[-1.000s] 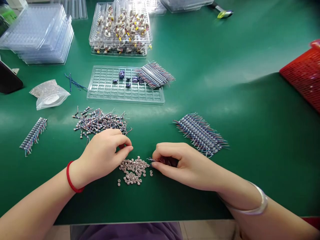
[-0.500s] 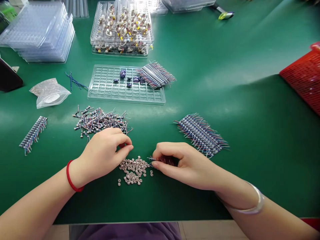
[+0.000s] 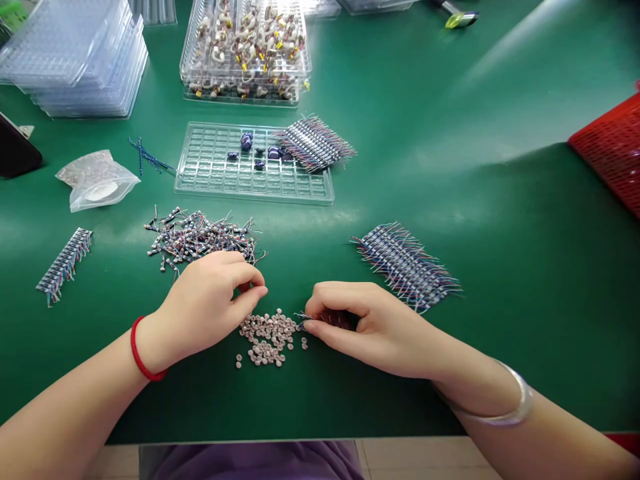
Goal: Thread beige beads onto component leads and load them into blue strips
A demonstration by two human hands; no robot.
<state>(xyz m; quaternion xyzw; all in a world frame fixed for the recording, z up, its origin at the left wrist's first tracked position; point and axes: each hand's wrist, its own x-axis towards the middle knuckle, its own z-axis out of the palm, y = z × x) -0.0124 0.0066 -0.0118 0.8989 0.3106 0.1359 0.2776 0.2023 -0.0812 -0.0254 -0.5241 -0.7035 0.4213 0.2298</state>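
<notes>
My left hand (image 3: 213, 293) is closed with thumb and forefinger pinched together, above the left edge of a heap of small round beige discs (image 3: 270, 333); whatever sits in the pinch is hidden. My right hand (image 3: 365, 327) is closed around a strip of thin wired parts (image 3: 301, 317), whose wire ends poke out past the fingertips at the right of the discs. Behind my left hand lies a loose pile of short wired parts (image 3: 200, 237). A neat row of similar wired parts (image 3: 405, 263) rests beyond my right hand.
A clear compartment tray (image 3: 220, 180) holds dark blue pieces and a row of wired parts. Behind it are filled clear trays (image 3: 245, 60) and stacked empty trays (image 3: 85, 67). A plastic bag (image 3: 100, 180) and short wired strip (image 3: 65, 263) lie left; a red basket (image 3: 610, 147) stands right.
The view has shifted slightly, so objects sit a little higher in it. Both hands keep nearly the same pose and place over the table.
</notes>
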